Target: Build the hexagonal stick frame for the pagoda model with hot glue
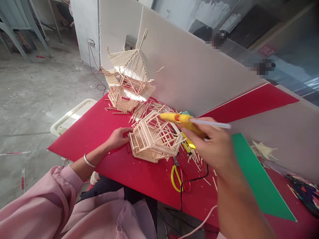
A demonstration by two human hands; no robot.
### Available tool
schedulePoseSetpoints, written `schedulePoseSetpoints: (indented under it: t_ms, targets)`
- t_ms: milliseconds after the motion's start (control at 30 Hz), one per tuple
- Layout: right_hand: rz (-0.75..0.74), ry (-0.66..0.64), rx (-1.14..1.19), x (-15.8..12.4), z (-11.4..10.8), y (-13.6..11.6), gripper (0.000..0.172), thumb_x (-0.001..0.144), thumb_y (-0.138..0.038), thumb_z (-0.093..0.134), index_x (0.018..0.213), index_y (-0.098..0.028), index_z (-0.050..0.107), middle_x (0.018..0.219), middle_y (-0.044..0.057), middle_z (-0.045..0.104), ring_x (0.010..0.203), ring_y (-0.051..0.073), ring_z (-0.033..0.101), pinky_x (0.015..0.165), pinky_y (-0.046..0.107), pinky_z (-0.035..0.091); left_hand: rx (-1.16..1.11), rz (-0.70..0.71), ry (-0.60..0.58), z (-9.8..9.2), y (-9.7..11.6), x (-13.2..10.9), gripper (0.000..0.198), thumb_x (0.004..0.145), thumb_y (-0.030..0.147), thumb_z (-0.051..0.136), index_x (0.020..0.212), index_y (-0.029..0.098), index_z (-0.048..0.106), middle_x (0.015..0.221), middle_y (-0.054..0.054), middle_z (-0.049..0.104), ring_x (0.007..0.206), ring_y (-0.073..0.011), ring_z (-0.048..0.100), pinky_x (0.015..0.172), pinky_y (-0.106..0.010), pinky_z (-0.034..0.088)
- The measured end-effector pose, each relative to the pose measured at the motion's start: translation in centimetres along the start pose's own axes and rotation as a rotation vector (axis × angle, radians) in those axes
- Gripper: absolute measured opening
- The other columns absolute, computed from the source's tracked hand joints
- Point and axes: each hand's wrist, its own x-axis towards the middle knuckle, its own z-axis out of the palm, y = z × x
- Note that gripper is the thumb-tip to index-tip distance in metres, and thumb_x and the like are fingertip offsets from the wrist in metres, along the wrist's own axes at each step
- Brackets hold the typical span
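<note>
The head view puts a hexagonal stick frame (156, 142) on the red-topped table (84, 132), set back from the near edge. Its wider axis runs left to right, and the left hand (119, 136) is the nearer: its fingertips meet the frame's left side, the frame lying directly to their right (whether they pinch it or only steady it, I cannot tell). The right hand (211, 146) has its fingers clamped round a yellow glue gun (185, 120), held over the frame's far right part, nozzle pointing left and glue stick (211, 123) jutting out behind; contact between nozzle and sticks is unclear. Scissors (176, 161) lie between frame and near edge, loose sticks (139, 112) beyond it, and a roofed stick pagoda (132, 63) stands at the far left corner.
</note>
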Motion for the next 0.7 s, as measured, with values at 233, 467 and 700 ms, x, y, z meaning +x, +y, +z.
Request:
schedulePoseSetpoints:
  t_ms: [233, 467, 700]
  targets:
    - [0.157, 0.218, 0.109, -10.8, -1.2, -2.9, 0.033, 0.083, -0.028, 0.071, 0.116, -0.031, 0.069, 0.104, 0.007, 0.065, 0.088, 0.026, 0.066, 0.064, 0.035, 0.056, 0.113, 0.046, -0.013, -0.2, 0.3, -0.4, 0.041, 0.071, 0.021, 0.065, 0.111, 0.020, 0.076, 0.111, -0.005, 0.077, 0.096, -0.0252, 0.072, 0.090, -0.031, 0.053]
    - [0.338, 0.102, 0.111, -21.3, 3.9, -4.5, 0.038, 0.087, -0.023, 0.064, 0.123, -0.033, 0.067, 0.102, 0.007, 0.064, 0.079, 0.022, 0.069, 0.048, 0.027, 0.052, 0.078, 0.080, -0.163, 0.9, 0.7, -1.4, 0.027, 0.074, 0.024, 0.062, 0.095, 0.020, 0.080, 0.091, -0.002, 0.080, 0.082, -0.0213, 0.072, 0.078, -0.026, 0.054]
    - [0.339, 0.229, -0.046, -22.4, 7.4, -4.8, 0.046, 0.090, -0.019, 0.061, 0.134, -0.031, 0.060, 0.103, 0.009, 0.060, 0.088, 0.022, 0.066, 0.075, 0.036, 0.059, 0.055, 0.202, -0.257, 2.7, 1.5, -3.2, 0.031, 0.078, 0.036, 0.064, 0.100, 0.020, 0.079, 0.089, -0.004, 0.079, 0.074, -0.0189, 0.071, 0.075, -0.026, 0.055]
